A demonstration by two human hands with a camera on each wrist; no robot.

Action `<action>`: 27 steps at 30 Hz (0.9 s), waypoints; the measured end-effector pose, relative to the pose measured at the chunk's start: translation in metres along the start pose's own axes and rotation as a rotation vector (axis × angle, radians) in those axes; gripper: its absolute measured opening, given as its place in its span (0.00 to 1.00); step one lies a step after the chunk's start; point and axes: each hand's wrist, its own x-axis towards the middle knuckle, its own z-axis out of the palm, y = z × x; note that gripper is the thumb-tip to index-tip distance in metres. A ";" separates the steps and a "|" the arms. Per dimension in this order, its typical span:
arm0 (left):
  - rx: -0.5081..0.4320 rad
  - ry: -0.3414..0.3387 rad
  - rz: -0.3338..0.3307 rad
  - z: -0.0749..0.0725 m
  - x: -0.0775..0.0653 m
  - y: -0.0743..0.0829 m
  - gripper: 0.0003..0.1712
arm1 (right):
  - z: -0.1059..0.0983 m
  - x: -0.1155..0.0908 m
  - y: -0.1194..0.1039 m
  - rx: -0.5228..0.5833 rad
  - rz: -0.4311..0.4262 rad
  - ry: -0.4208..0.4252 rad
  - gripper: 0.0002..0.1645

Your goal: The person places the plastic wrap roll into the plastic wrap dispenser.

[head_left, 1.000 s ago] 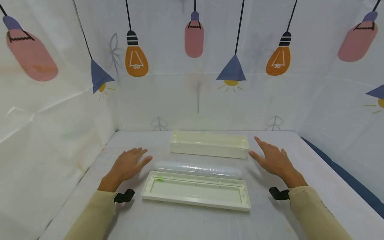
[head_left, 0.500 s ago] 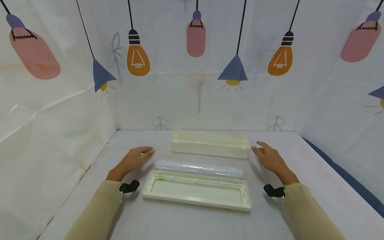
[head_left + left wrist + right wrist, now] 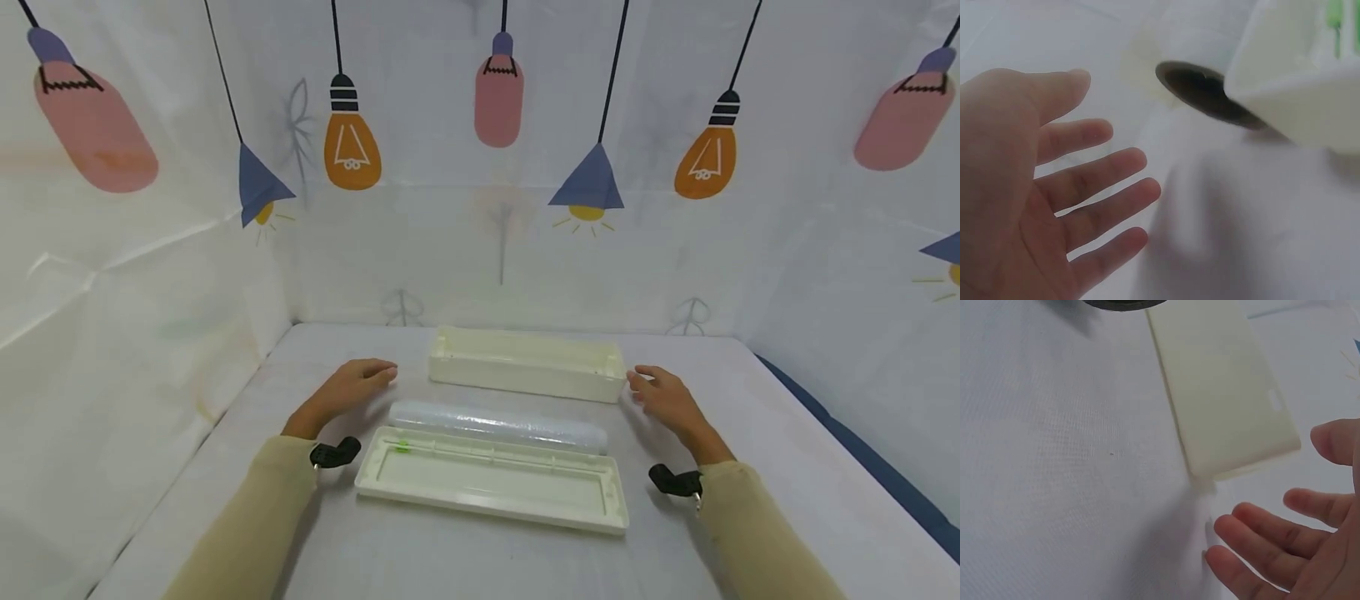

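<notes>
On the table lies a roll of clear plastic wrap (image 3: 498, 426), its dark hollow core end (image 3: 1210, 97) showing in the left wrist view. In front of it is a cream lid (image 3: 491, 482) with its inner side up and a small green piece (image 3: 402, 447) near its left end. Behind the roll stands a long cream box (image 3: 525, 377), open at the top. My left hand (image 3: 348, 390) hovers left of the box and roll, fingers spread and touching nothing. By the box's right end is my right hand (image 3: 667, 406), fingers loosely bent, holding nothing; a gap shows in the right wrist view.
A white cloth covers the table (image 3: 450, 558). White sheets printed with lamps and bulbs hang at the back (image 3: 450, 242) and both sides. A blue strip (image 3: 862, 442) runs beyond the right table edge. Black wrist mounts (image 3: 335, 452) stick out from both sleeves.
Both hands have drifted inward, the left toward the box's left end and the right lower beside its right end. Their fingers are less spread in the head view. Box, roll and lid stay put.
</notes>
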 end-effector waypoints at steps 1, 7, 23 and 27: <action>-0.010 -0.009 -0.004 0.001 0.001 0.001 0.31 | 0.001 0.000 0.000 0.028 0.010 -0.004 0.41; -0.081 -0.056 -0.021 0.008 0.015 0.007 0.30 | 0.003 0.002 -0.002 0.117 -0.001 -0.009 0.39; -0.303 -0.116 -0.068 0.017 0.039 0.025 0.31 | 0.008 0.010 -0.005 0.164 0.018 -0.014 0.39; -0.408 -0.120 -0.155 0.020 0.046 0.026 0.30 | 0.009 0.012 -0.004 0.172 0.029 -0.017 0.39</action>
